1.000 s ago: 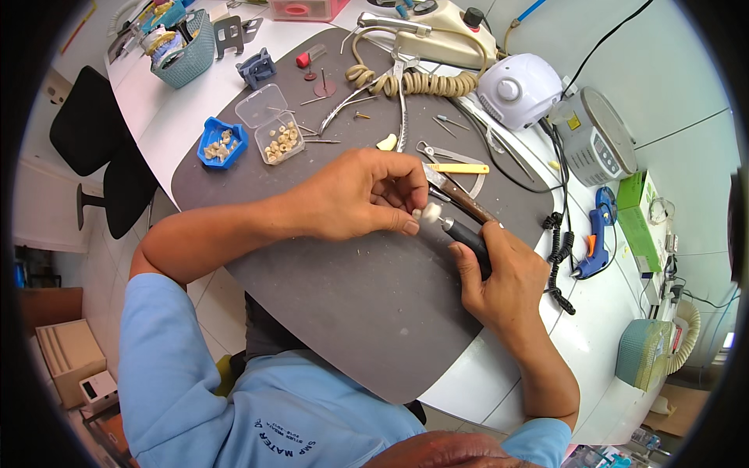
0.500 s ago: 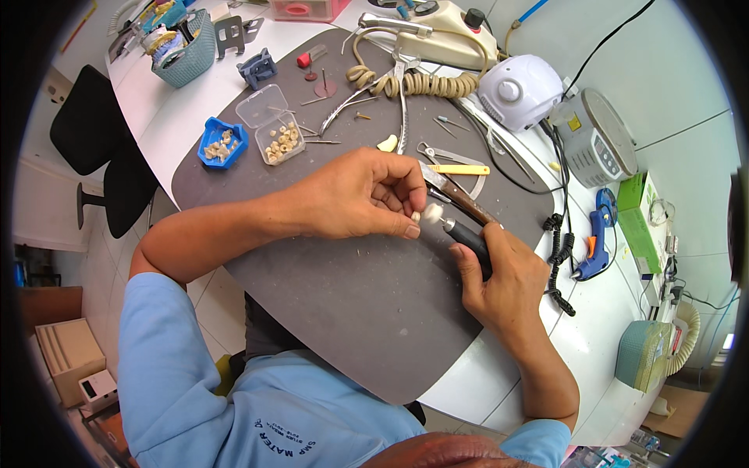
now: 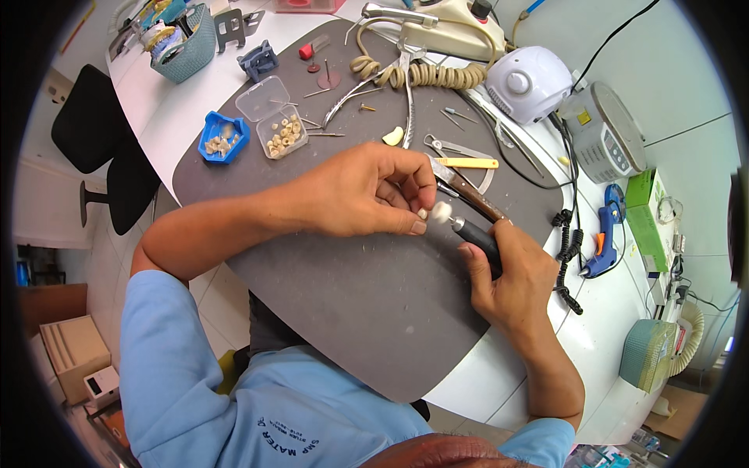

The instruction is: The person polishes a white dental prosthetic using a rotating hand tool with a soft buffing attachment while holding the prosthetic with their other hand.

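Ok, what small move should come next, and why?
Perhaps bring the small pale piece to the white tip: your left hand pinches the piece, your right hand grips the black tool, and piece and tip look slightly apart.

The rotary handpiece (image 3: pixel 477 241) is black with a silver collar, its polishing wheel (image 3: pixel 441 211) white. Plain dark grey covers the mat (image 3: pixel 351 312); the worktop (image 3: pixel 477 390) is white, crossed by thin lines. Blue dish (image 3: pixel 244 135), tan coiled hose (image 3: pixel 445 76), blue glue gun (image 3: pixel 607 225) with orange trigger (image 3: pixel 599 241), pale blue shirt (image 3: pixel 172 335).

Mat (image 3: pixel 367 312) — open nearside, handpiece (image 3: pixel 477 240) obstructing right
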The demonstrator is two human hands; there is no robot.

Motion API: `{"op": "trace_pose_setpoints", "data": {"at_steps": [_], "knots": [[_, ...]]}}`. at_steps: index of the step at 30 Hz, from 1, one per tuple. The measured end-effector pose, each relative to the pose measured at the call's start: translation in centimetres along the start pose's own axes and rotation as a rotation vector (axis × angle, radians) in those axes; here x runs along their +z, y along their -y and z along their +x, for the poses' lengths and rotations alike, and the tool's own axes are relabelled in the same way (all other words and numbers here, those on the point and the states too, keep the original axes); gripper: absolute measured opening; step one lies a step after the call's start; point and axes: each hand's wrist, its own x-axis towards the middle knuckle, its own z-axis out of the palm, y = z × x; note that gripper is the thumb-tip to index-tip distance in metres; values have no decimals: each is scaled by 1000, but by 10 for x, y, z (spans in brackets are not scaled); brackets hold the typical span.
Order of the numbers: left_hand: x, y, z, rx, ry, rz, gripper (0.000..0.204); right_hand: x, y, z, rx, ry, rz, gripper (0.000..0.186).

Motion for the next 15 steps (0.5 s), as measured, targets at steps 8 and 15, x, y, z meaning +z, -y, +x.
{"op": "trace_pose_setpoints", "data": {"at_steps": [8,15], "knots": [[2,-3,-1,-19,-10,39,22,-2,3,1,-11,-8,-10,44],[2,2,0,-11,6,-32,18,0,2,0,-9,0,-18,44]]}}
